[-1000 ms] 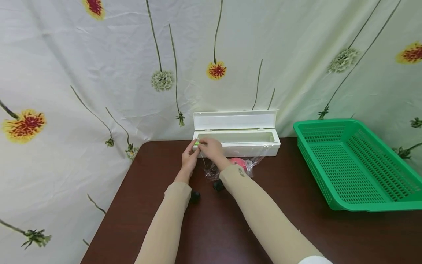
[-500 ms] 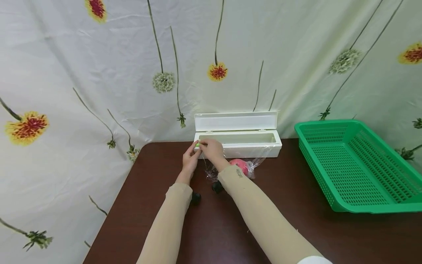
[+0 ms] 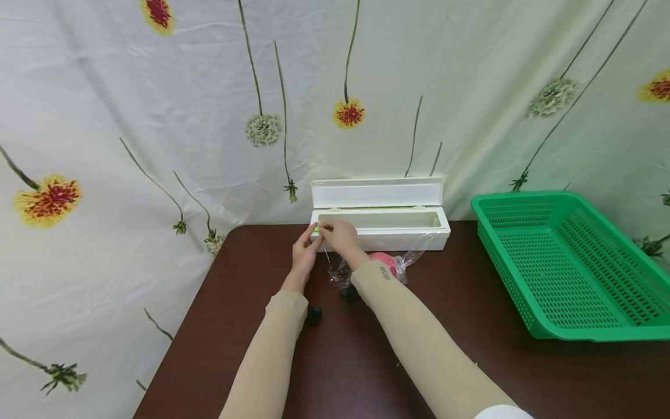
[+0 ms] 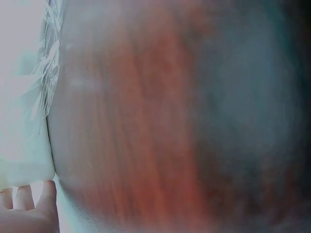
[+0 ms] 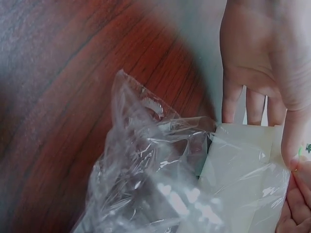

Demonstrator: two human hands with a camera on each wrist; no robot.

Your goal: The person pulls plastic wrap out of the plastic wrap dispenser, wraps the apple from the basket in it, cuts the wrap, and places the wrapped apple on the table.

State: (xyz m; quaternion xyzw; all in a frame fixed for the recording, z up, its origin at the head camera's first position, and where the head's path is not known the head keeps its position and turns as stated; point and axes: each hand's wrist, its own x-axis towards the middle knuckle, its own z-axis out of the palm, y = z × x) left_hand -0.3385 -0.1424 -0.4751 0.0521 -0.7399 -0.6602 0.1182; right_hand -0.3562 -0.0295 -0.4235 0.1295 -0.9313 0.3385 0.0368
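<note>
A long white cling film box (image 3: 403, 239), its lid raised, stands at the back of the table. My left hand (image 3: 305, 256) grips its left end; in the right wrist view the left hand's fingers (image 5: 255, 104) lie along that end, with the thumb on top. Between the hands sits a small bright green piece (image 3: 316, 229), which my right hand (image 3: 341, 237) appears to pinch; its exact shape is hidden. Clear cling film (image 5: 146, 179) hangs crumpled at the box front. A pink round thing (image 3: 384, 261) in clear plastic lies partly behind the right forearm.
A green plastic basket (image 3: 581, 273) stands on the right of the dark brown table (image 3: 335, 372). Black pieces (image 3: 314, 315) show beside both wrists. A flower-printed curtain (image 3: 293, 70) hangs just behind the box.
The whole head view has shifted slightly, so everything sits a little further right. Both hands stay at the box's left end, with only slight finger movement around the green piece.
</note>
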